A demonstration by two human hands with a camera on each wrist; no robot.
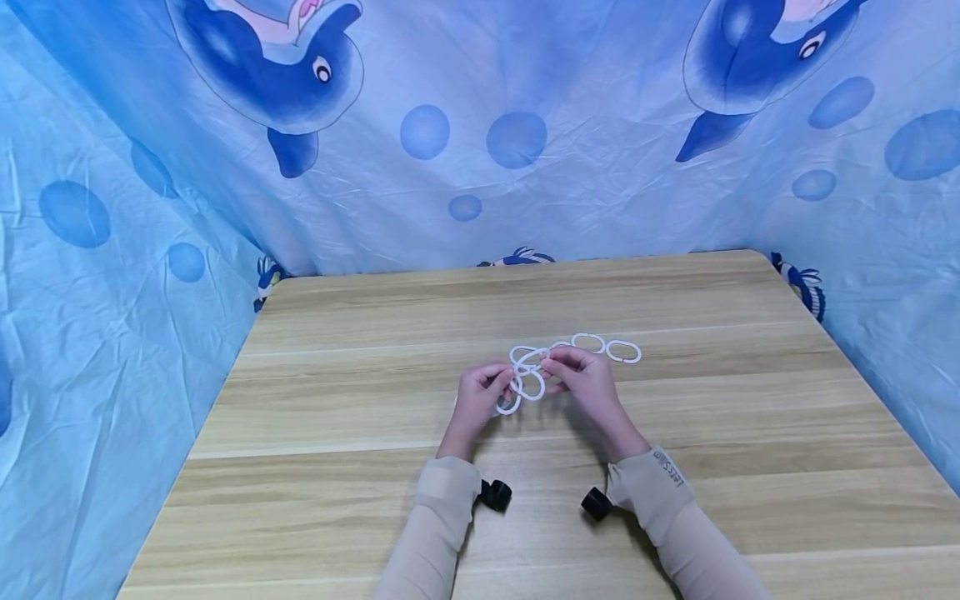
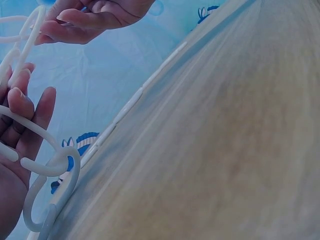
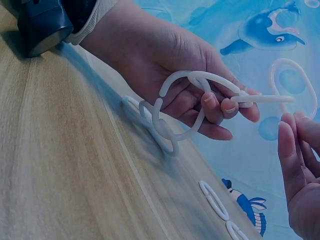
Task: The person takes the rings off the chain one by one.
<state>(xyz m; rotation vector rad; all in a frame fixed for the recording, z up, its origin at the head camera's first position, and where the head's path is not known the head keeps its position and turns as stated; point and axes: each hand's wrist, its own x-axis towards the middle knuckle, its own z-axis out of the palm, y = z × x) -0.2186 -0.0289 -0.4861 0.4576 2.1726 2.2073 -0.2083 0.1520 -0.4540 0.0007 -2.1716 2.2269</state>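
Observation:
Several white oval plastic rings, each with a small gap, hang linked together from my left hand (image 1: pixel 480 404). Its fingers grip the linked rings (image 3: pixel 172 132), and one ring (image 3: pixel 262 99) juts edge-on from its fingertips. My right hand (image 1: pixel 587 382) faces it, with thumb and fingers pinching another white ring (image 3: pixel 314 90). That ring meets the one at the left fingertips; whether they are hooked is unclear. In the left wrist view the lower rings (image 2: pixel 67 172) dangle beside my left palm. Part of each held ring is hidden by fingers.
Loose white rings lie on the wooden table (image 1: pixel 337 500) just beyond my right hand, including one ring (image 1: pixel 624 352) at the right end. A blue dolphin-print curtain (image 1: pixel 465 158) hangs behind the table. Black wrist cameras, one (image 1: pixel 497 496) on the left, sit at both cuffs.

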